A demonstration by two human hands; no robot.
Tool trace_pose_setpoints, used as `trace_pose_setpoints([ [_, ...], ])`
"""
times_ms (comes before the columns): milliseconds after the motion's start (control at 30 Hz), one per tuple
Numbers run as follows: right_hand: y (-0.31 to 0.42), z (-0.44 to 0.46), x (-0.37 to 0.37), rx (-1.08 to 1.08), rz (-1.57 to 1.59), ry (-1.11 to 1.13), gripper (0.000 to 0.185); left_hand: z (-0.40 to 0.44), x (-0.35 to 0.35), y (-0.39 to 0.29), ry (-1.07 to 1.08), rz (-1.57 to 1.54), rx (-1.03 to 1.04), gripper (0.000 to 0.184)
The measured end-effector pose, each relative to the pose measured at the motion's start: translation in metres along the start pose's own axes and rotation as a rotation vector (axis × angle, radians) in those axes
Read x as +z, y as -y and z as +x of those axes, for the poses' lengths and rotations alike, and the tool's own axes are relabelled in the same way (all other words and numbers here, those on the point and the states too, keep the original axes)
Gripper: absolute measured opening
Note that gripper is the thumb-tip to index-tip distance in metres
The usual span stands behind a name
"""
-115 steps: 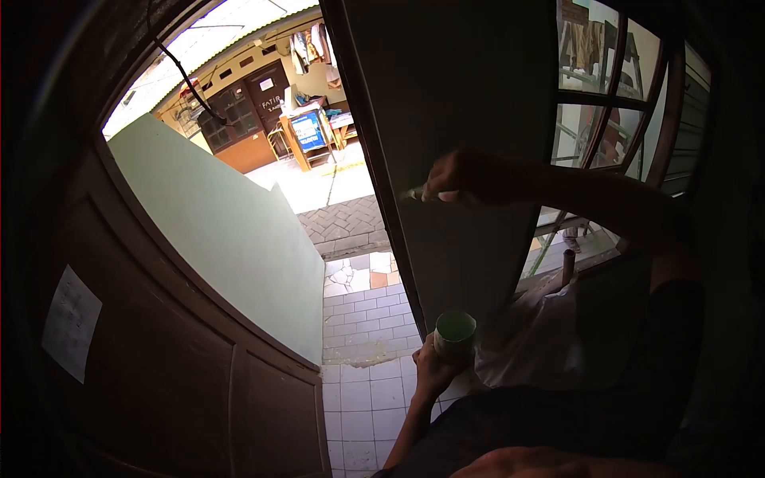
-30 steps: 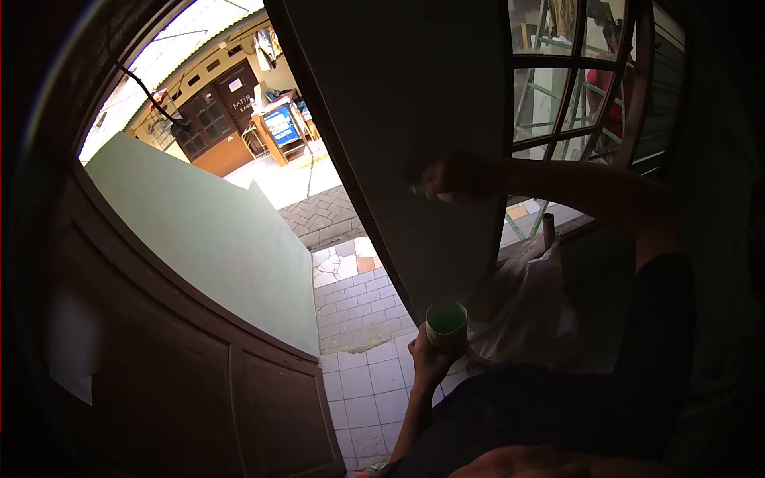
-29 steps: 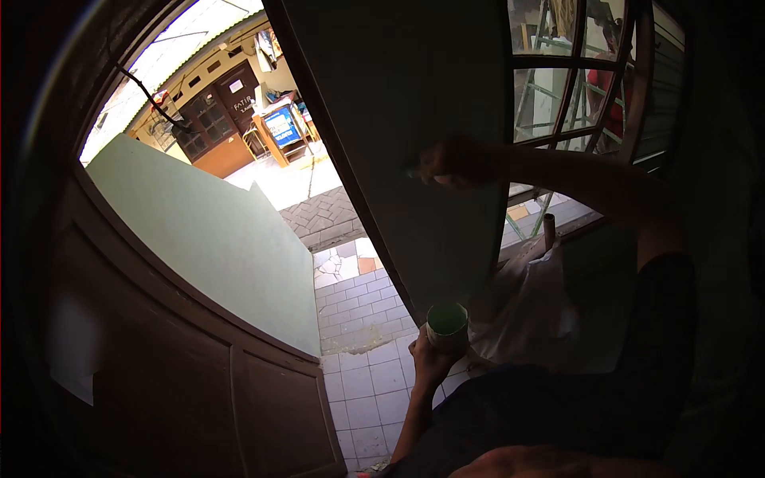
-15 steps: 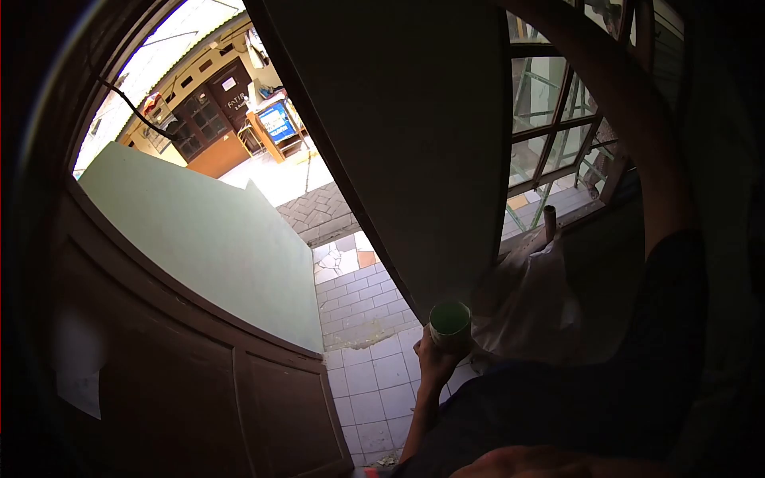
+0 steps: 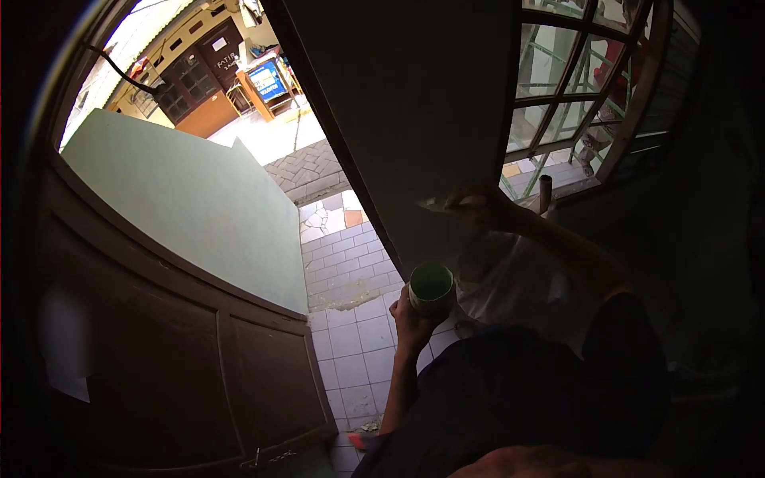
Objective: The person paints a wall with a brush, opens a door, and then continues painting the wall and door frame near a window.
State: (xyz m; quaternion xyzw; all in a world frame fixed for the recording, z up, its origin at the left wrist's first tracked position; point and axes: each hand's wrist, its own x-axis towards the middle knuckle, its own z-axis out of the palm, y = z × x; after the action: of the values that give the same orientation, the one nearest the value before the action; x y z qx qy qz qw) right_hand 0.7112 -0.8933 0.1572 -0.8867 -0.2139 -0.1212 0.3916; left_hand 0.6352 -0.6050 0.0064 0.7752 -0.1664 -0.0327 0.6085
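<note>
My left hand point(image 5: 410, 323) is wrapped around a paint can point(image 5: 431, 288) with pale green inside, held upright at waist height in front of my body. Up and to the right of the can, my right hand point(image 5: 484, 209) closes on a paintbrush point(image 5: 434, 205) whose light, greenish tip points left. The brush is dim and slightly blurred. Behind it stands the shaded wall point(image 5: 430, 103) between doorway and window; whether the tip touches the wall I cannot tell.
A brown panelled door point(image 5: 151, 334) stands at left beside a pale green low wall point(image 5: 183, 199). White floor tiles point(image 5: 358, 342) lead outside. At right, a paned window point(image 5: 550, 88) shows green ladder-like frames and part of a person. A translucent plastic sheet point(image 5: 518, 287) hangs below it.
My right arm has come down from the upper right, bringing the paintbrush into view before the wall. The can in my left hand appears slightly higher and further left as the view shifts.
</note>
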Motion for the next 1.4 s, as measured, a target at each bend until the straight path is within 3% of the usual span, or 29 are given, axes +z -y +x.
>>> trace_pose_setpoints([
  [33,0.023,-0.009,-0.01,0.256,0.41,-0.059,0.014,0.003,-0.001,-0.007,-0.043,0.07,0.127,0.07],
  [67,0.027,-0.015,-0.017,0.275,0.418,-0.041,0.014,0.003,-0.002,-0.008,-0.055,0.106,0.126,0.071],
  [133,0.024,-0.027,-0.028,-0.17,0.208,-0.095,0.014,0.005,-0.001,-0.009,-0.063,0.121,0.117,0.071],
  [200,0.03,-0.042,-0.023,-0.118,0.281,-0.13,0.01,0.007,-0.003,-0.017,-0.07,0.204,0.124,0.073],
  [300,0.05,-0.048,-0.025,0.002,0.444,0.001,0.009,0.016,-0.005,-0.021,-0.055,0.215,0.154,0.076],
  [533,0.081,-0.044,-0.019,-0.01,0.35,0.155,0.017,0.028,-0.016,-0.013,-0.076,0.317,0.322,0.083],
  [600,0.087,-0.039,-0.016,-0.177,0.178,0.225,0.015,0.028,-0.016,-0.01,-0.076,0.349,0.354,0.085],
  [733,0.098,-0.035,0.002,-0.257,0.108,0.258,0.018,0.028,-0.016,-0.013,-0.1,0.366,0.395,0.085],
  [800,0.11,-0.034,0.008,-0.281,0.007,0.189,0.018,0.028,-0.016,-0.014,-0.112,0.37,0.398,0.084],
  [1133,0.116,-0.035,0.031,-0.19,0.01,0.259,0.02,0.028,-0.023,-0.026,-0.146,0.346,0.437,0.076],
  [1233,0.118,-0.038,0.036,-0.275,0.009,0.186,0.019,0.03,-0.025,-0.029,-0.155,0.341,0.443,0.074],
  [1300,0.115,-0.041,0.037,-0.386,-0.248,0.129,0.022,0.031,-0.028,-0.028,-0.14,0.354,0.487,0.075],
  [1400,0.111,-0.041,0.043,-0.426,-0.294,0.088,0.026,0.031,-0.029,-0.03,-0.132,0.345,0.484,0.076],
])
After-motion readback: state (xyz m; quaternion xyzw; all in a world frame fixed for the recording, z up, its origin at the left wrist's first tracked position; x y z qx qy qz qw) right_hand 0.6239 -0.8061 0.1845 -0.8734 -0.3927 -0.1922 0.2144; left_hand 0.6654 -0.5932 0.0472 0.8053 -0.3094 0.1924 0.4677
